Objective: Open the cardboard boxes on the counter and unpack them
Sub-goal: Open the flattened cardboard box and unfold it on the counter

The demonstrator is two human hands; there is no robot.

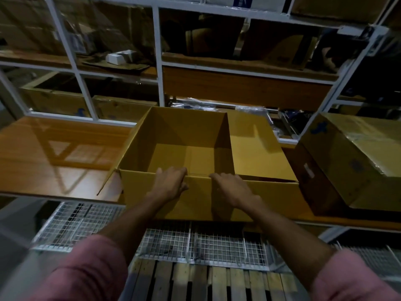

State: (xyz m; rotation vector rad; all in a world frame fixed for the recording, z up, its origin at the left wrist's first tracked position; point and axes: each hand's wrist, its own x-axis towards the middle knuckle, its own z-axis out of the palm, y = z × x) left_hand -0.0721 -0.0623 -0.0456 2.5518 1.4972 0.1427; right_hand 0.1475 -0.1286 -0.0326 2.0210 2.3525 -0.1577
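Note:
An open, empty cardboard box (pixel 186 131) stands on the wooden counter (pixel 54 153), its near wall hanging over the counter's front edge. One flap lies spread flat to the right. My left hand (pixel 171 183) and my right hand (pixel 232 187) both curl over the top rim of the box's near wall, side by side at its middle. A second cardboard box (pixel 355 161), taped shut and wrapped in clear film, sits tilted on the counter just to the right.
White metal shelving (pixel 159 61) rises behind the counter, holding more cartons and a small white box (pixel 118 56). Plastic-wrapped items (pixel 249 109) lie behind the open box. Wire mesh baskets (pixel 195 242) and a wooden pallet (pixel 206 283) sit below the counter.

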